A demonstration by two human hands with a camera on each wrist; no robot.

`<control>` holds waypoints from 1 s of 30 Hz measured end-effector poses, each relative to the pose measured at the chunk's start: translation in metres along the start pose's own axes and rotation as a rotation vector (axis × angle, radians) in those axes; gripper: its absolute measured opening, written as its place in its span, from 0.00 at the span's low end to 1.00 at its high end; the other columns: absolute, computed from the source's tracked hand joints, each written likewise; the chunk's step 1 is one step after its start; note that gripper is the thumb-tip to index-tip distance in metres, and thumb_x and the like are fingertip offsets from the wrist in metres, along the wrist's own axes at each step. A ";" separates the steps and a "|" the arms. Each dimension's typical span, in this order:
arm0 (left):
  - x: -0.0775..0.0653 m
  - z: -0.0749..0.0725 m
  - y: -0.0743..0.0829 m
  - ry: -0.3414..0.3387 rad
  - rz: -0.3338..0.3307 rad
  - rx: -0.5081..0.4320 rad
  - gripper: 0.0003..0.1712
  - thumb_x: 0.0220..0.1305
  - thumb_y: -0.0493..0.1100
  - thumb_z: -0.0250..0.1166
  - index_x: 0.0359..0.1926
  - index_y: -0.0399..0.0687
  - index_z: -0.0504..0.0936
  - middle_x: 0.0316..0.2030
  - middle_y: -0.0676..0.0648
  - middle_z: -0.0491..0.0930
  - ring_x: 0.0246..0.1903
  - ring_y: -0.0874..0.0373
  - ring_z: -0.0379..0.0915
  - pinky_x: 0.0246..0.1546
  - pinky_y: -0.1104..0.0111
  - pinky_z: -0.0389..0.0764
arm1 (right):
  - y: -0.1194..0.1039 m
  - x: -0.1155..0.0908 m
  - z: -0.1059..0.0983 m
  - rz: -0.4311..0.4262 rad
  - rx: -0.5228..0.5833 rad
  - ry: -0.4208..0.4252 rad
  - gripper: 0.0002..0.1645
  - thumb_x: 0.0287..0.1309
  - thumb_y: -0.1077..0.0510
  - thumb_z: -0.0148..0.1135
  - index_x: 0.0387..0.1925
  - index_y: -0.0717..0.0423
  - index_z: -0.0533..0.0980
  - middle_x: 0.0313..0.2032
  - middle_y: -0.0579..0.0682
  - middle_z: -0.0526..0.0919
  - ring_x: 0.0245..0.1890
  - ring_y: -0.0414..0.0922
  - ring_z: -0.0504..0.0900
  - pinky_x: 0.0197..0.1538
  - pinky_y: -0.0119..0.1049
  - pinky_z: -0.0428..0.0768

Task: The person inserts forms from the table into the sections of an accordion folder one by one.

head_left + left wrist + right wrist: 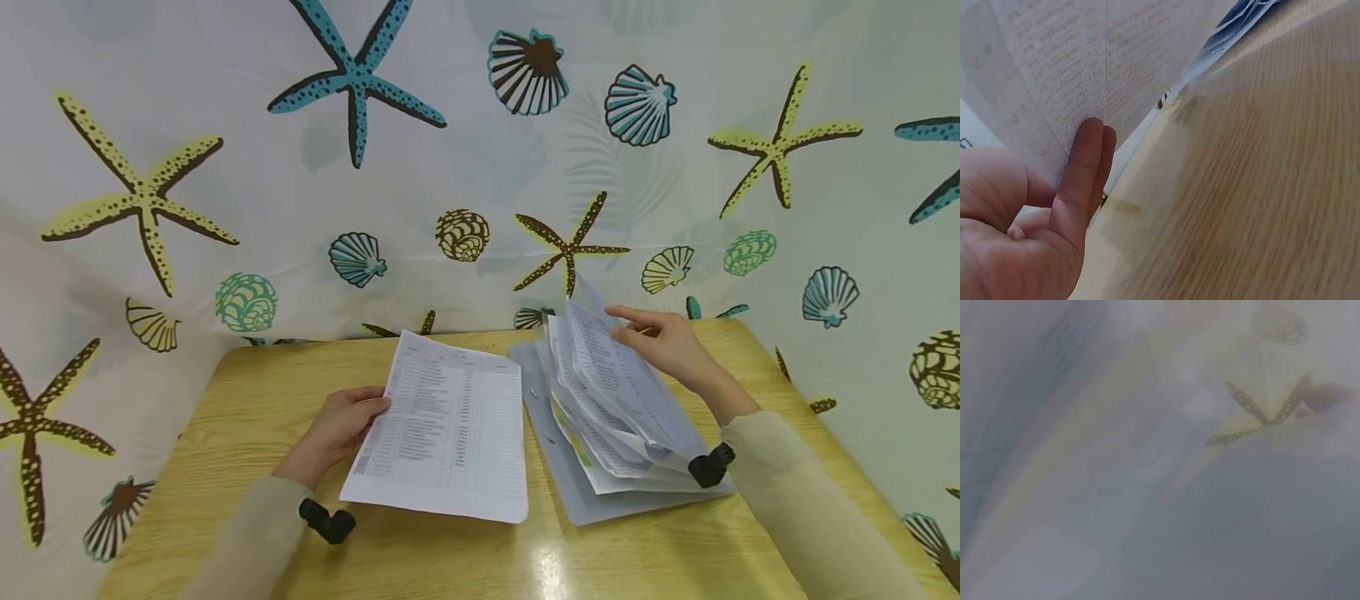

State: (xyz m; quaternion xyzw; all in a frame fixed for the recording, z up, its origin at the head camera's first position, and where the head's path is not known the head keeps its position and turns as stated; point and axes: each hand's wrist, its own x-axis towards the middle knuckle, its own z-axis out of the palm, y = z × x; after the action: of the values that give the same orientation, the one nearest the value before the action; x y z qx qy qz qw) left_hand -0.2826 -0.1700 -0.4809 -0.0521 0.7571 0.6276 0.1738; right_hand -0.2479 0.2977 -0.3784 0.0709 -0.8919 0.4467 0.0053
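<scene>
My left hand (345, 421) grips a printed sheet of paper (457, 425) by its left edge, raised and tilted over the table. In the left wrist view, straight fingers (1088, 169) lie against the sheet's back, and print shows through it. At the right lies a grey translucent plastic folder (532, 392), opened around a fanned stack of printed papers (600, 450). My right hand (667, 342) holds the folder's raised side near the top edge, index finger extended. Hazy plastic fills most of the right wrist view; only some fingertips (1325, 397) show past its edge.
Both the folder and the sheet are over a wooden table (262, 400). Behind it hangs a white cloth (465, 167) printed with starfish and shells. Black wrist cameras (327, 521) sit on both sleeves, the right one against the folder's edge.
</scene>
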 end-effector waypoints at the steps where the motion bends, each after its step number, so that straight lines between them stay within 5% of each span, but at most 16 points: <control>1: 0.001 0.002 0.001 0.002 -0.001 -0.004 0.29 0.79 0.40 0.58 0.75 0.30 0.68 0.58 0.35 0.82 0.37 0.62 0.84 0.35 0.71 0.87 | 0.000 0.000 0.000 -0.001 0.001 0.002 0.29 0.76 0.46 0.62 0.73 0.45 0.75 0.52 0.59 0.85 0.36 0.45 0.76 0.34 0.36 0.72; 12: 0.008 0.019 0.011 0.020 -0.024 -0.002 0.28 0.79 0.39 0.58 0.74 0.30 0.69 0.61 0.32 0.80 0.37 0.61 0.83 0.35 0.72 0.87 | -0.002 -0.001 -0.001 -0.002 0.008 -0.010 0.29 0.76 0.46 0.62 0.73 0.46 0.74 0.57 0.60 0.84 0.40 0.45 0.78 0.37 0.36 0.73; 22: 0.011 0.031 0.019 0.013 0.025 0.033 0.28 0.79 0.40 0.58 0.72 0.29 0.71 0.63 0.29 0.78 0.41 0.58 0.83 0.37 0.72 0.86 | -0.001 -0.001 0.000 0.005 0.010 -0.009 0.29 0.76 0.46 0.61 0.74 0.45 0.74 0.54 0.60 0.85 0.37 0.44 0.75 0.35 0.36 0.72; 30: 0.004 0.035 0.029 0.106 0.040 0.035 0.25 0.76 0.37 0.58 0.68 0.27 0.75 0.60 0.28 0.80 0.35 0.62 0.84 0.34 0.75 0.86 | 0.000 0.000 0.000 0.002 0.010 -0.011 0.30 0.76 0.45 0.62 0.74 0.46 0.74 0.52 0.57 0.85 0.37 0.46 0.76 0.36 0.37 0.72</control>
State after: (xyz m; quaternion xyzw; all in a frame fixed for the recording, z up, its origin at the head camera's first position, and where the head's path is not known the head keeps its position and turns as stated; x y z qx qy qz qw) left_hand -0.2883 -0.1293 -0.4609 -0.0673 0.7769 0.6140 0.1219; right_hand -0.2475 0.2974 -0.3782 0.0724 -0.8897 0.4508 -0.0007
